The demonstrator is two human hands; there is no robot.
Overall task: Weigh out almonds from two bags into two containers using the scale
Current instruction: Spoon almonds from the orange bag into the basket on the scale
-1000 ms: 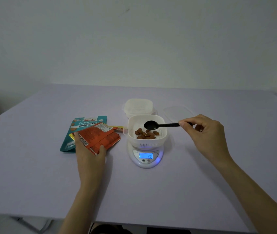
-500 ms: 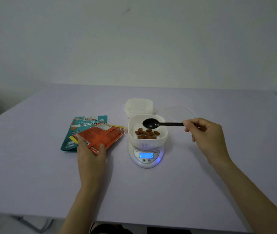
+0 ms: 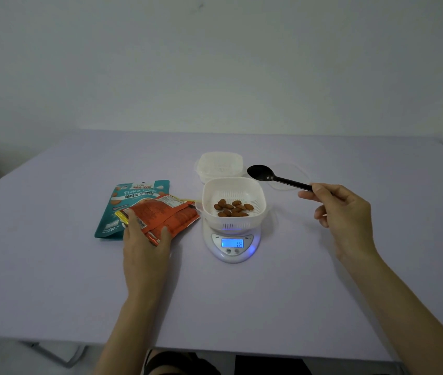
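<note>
Two bags lie flat on the lilac desk to the left of the scale: a teal bag printed "Roasted Almonds", and an orange bag lying across its right lower part, its far end reaching almost to the scale. The left hand rests palm down on the near end of the orange bag, thumb on one side and fingers on the other, loosely gripping the edge of the pack.

On the scale sits a white basket-like container with slotted walls, and a small heap of brown almonds lies on its floor toward the near side. The scale's blue display, on the side nearest the person, is lit and reads 18.

Just behind the scale stands a second white container, apparently without almonds in it, though its inside is dim. To the right of that one, behind and right of the scale, a clear lid lies flat on the desk; it is faint and hard to make out.

The right hand hovers to the right of the scale, above the desk, pinching the end of a black spoon between thumb and fingertips. The spoon's bowl points left, raised above the far right corner of the container on the scale, and looks empty.
</note>
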